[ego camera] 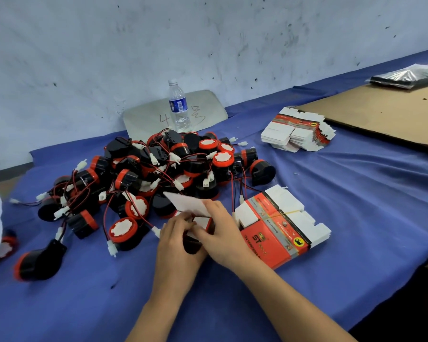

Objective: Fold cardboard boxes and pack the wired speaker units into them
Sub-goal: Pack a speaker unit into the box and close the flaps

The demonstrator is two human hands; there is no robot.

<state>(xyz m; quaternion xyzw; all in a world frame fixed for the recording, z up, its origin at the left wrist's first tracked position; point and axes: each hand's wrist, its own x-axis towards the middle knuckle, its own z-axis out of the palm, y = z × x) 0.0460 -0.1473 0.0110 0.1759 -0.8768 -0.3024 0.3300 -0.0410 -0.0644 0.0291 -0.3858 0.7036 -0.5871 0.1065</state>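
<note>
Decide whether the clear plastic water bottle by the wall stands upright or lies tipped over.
Upright: the clear plastic water bottle stands on its base, white cap topmost.

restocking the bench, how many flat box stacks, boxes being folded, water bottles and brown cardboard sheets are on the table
flat box stacks: 2, the near stack and the far stack
box being folded: 1
water bottle: 1
brown cardboard sheet: 1
total: 5
</note>
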